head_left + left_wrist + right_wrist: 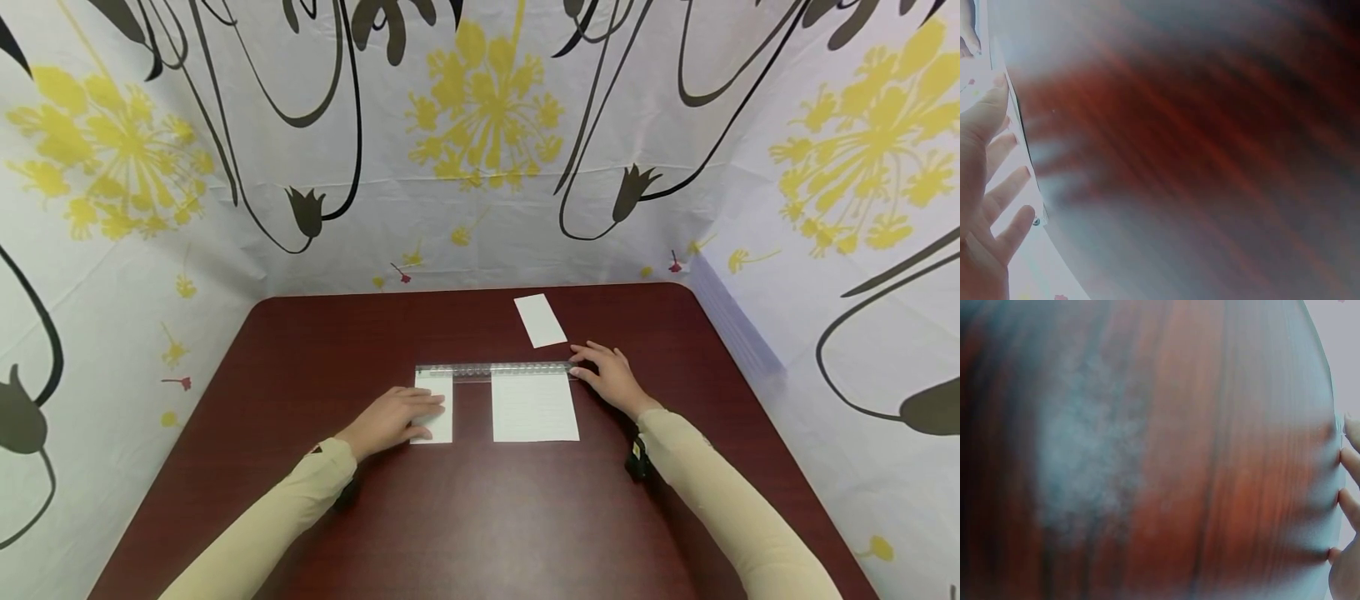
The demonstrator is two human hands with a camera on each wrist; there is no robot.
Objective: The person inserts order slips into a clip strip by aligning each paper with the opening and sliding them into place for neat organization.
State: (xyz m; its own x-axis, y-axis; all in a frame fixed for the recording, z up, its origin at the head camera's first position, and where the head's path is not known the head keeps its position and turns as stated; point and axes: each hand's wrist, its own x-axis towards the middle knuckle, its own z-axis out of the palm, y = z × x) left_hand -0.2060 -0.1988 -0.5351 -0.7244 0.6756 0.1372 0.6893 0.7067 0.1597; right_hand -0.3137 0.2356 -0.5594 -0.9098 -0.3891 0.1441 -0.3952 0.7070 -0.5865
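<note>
A clear ruler lies across the top edges of two white papers on the dark red-brown table. My left hand rests on the narrow paper strip, fingers fairly straight and spread. The left wrist view shows this left hand at the frame's edge. To the right lies a wider lined sheet. At the ruler's right end, my right hand holds it between thumb and index finger. In the right wrist view, the right hand's fingertips touch the tabletop.
Another white paper lies tilted farther back, just beyond the ruler. The table has rounded back corners. Patterned fabric hangs round its back and sides.
</note>
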